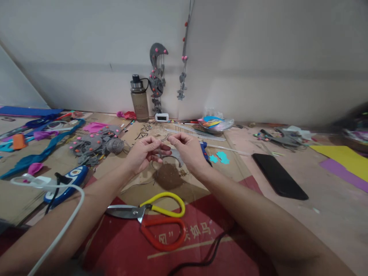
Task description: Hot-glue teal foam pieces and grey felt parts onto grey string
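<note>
My left hand (146, 152) pinches thin grey yarn (165, 138), its thumb and forefinger closed and the other fingers curled. Close by on its right, my right hand (187, 152) has the thumb and forefinger closed on the same yarn. Both are raised over the cardboard (138, 180). Behind and partly under the hands shows a grey felt piece (176, 155). A ball of grey yarn (115, 145) rests left of my left hand. Nearer to me lie scissors (136, 212) with one yellow and one red handle.
Grey felt shapes with pink pompoms (89, 143) lie left. A blue glue gun (204, 151) and turquoise cutouts (222, 157) sit beyond my right hand. A phone (278, 176) lies right. A bottle (140, 101) stands by the wall. A white cable (77, 207) crosses my left forearm.
</note>
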`<action>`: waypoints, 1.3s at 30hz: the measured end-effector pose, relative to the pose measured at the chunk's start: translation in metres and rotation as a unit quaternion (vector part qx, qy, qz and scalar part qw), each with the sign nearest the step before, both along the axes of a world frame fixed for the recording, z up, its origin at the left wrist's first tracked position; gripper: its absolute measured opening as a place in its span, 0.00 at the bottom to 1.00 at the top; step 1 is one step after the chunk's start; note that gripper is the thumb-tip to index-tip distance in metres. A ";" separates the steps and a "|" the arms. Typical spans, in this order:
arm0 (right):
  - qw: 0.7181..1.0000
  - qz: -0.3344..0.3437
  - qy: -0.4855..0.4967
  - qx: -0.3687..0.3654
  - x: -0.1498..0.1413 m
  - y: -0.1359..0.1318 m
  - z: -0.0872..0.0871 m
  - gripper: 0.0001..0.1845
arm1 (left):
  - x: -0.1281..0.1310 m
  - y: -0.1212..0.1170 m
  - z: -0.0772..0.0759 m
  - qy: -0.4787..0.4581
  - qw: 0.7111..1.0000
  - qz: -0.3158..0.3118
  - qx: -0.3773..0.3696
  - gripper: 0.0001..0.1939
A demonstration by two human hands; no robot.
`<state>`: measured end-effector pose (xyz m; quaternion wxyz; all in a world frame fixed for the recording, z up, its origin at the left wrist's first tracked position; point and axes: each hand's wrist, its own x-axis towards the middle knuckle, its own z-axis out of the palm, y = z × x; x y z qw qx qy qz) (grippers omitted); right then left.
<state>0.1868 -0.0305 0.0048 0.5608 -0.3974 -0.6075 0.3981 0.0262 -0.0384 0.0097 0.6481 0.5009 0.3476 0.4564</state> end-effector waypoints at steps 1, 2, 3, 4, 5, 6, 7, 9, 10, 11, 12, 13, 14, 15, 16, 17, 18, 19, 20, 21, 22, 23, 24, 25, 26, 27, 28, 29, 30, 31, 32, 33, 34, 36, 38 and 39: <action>1.000 0.002 0.006 -0.001 0.000 0.000 0.000 0.11 | 0.000 0.000 0.001 -0.006 1.000 0.003 -0.004 0.13; 1.000 0.009 0.010 -0.004 0.000 0.000 -0.001 0.11 | 0.000 0.000 0.001 -0.009 1.000 0.006 -0.008 0.13; 1.000 0.019 0.014 -0.010 -0.001 0.001 -0.001 0.11 | 0.000 -0.001 0.002 -0.011 1.000 0.010 -0.009 0.13; 0.999 0.035 0.017 -0.017 -0.001 0.001 -0.002 0.10 | 0.000 -0.001 0.002 -0.010 1.000 0.013 -0.009 0.13; 0.998 0.055 0.019 -0.024 -0.001 0.001 -0.002 0.10 | 0.001 -0.001 0.002 -0.007 1.000 0.016 -0.007 0.12; 0.996 0.078 0.021 -0.028 -0.002 0.001 -0.003 0.10 | 0.001 -0.002 0.002 -0.002 1.000 0.018 -0.004 0.12; 0.995 0.097 0.023 -0.030 -0.002 0.001 -0.003 0.10 | 0.002 -0.002 0.001 0.004 1.000 0.019 0.000 0.12; 0.993 0.118 0.022 -0.023 -0.003 0.001 -0.004 0.10 | 0.003 -0.002 0.000 0.014 1.000 0.020 0.010 0.12; 0.993 0.119 0.019 -0.017 -0.003 0.000 -0.004 0.09 | 0.003 -0.002 -0.001 0.018 1.000 0.018 0.015 0.12; 0.993 0.114 0.017 -0.015 -0.003 0.000 -0.005 0.09 | 0.003 -0.001 -0.002 0.021 0.999 0.017 0.019 0.12; 0.994 0.106 0.017 -0.015 -0.003 0.000 -0.005 0.08 | 0.003 -0.001 -0.003 0.023 0.999 0.016 0.022 0.11; 0.995 0.099 0.020 -0.020 -0.003 0.000 -0.006 0.08 | 0.003 -0.001 -0.003 0.024 0.999 0.015 0.023 0.11; 0.995 0.093 0.026 -0.026 -0.003 0.000 -0.006 0.08 | 0.003 -0.001 -0.003 0.026 0.999 0.016 0.022 0.12; 0.995 0.087 0.034 -0.032 -0.004 0.000 -0.007 0.08 | 0.002 -0.002 -0.002 0.029 0.999 0.017 0.019 0.12; 0.995 0.079 0.043 -0.036 -0.004 0.000 -0.007 0.09 | 0.002 -0.002 -0.002 0.032 0.999 0.021 0.015 0.12; 0.996 0.071 0.050 -0.036 -0.004 0.000 -0.007 0.09 | 0.002 -0.002 -0.001 0.035 0.999 0.029 0.013 0.12; 0.996 0.061 0.055 -0.034 -0.003 0.001 -0.007 0.10 | 0.001 -0.002 0.000 0.037 0.998 0.041 0.011 0.12; 0.996 0.051 0.059 -0.031 -0.002 0.002 -0.007 0.11 | 0.000 -0.001 0.001 0.038 0.997 0.059 0.012 0.11; 0.997 0.042 0.061 -0.027 -0.001 0.003 -0.006 0.12 | -0.002 0.001 0.002 0.039 0.996 0.084 0.016 0.11; 0.997 0.032 0.064 -0.023 0.000 0.004 -0.005 0.12 | -0.004 0.003 0.003 0.037 0.993 0.113 0.021 0.10; 0.997 0.024 0.068 -0.019 0.002 0.005 -0.003 0.13 | -0.007 0.006 0.004 0.031 0.988 0.146 0.029 0.10; 0.997 0.017 0.071 -0.014 0.004 0.006 -0.001 0.13 | -0.010 0.010 0.005 0.022 0.983 0.178 0.036 0.09; 0.997 0.013 0.075 -0.010 0.006 0.007 0.002 0.13 | -0.013 0.014 0.005 0.006 0.976 0.212 0.045 0.08; 0.997 0.009 0.080 -0.006 0.008 0.007 0.005 0.13 | -0.017 0.019 0.006 -0.017 0.969 0.242 0.056 0.07; 0.996 0.008 0.086 -0.001 0.011 0.008 0.008 0.12 | -0.020 0.024 0.007 -0.041 0.961 0.266 0.069 0.06; 0.996 0.007 0.092 0.002 0.013 0.008 0.011 0.12 | -0.024 0.028 0.007 -0.069 0.953 0.285 0.077 0.05; 0.995 0.008 0.100 0.007 0.015 0.008 0.014 0.11 | -0.027 0.032 0.007 -0.096 0.949 0.292 0.075 0.05; 0.994 0.008 0.108 0.012 0.017 0.008 0.017 0.11 | -0.029 0.035 0.007 -0.114 0.946 0.294 0.070 0.06; 0.993 0.010 0.113 0.017 0.018 0.008 0.019 0.10 | -0.030 0.037 0.007 -0.125 0.946 0.292 0.063 0.07; 0.993 0.012 0.114 0.019 0.019 0.008 0.020 0.10 | -0.032 0.039 0.007 -0.131 0.948 0.285 0.056 0.07; 0.994 0.014 0.111 0.019 0.019 0.008 0.021 0.10 | -0.032 0.039 0.007 -0.133 0.951 0.276 0.048 0.08; 0.994 0.015 0.106 0.018 0.020 0.008 0.022 0.10 | -0.033 0.038 0.008 -0.133 0.954 0.265 0.039 0.08; 0.994 0.015 0.103 0.016 0.020 0.008 0.022 0.10 | -0.033 0.038 0.009 -0.134 0.957 0.256 0.029 0.08; 0.994 0.008 0.111 0.018 0.021 0.008 0.023 0.10 | -0.036 0.037 0.012 -0.145 0.957 0.252 0.011 0.07; 0.990 -0.010 0.136 0.033 0.024 0.009 0.025 0.09 | -0.040 0.038 0.016 -0.179 0.944 0.276 0.014 0.08; 0.988 -0.024 0.148 0.043 0.026 0.010 0.026 0.09 | -0.043 0.039 0.019 -0.203 0.934 0.293 0.025 0.08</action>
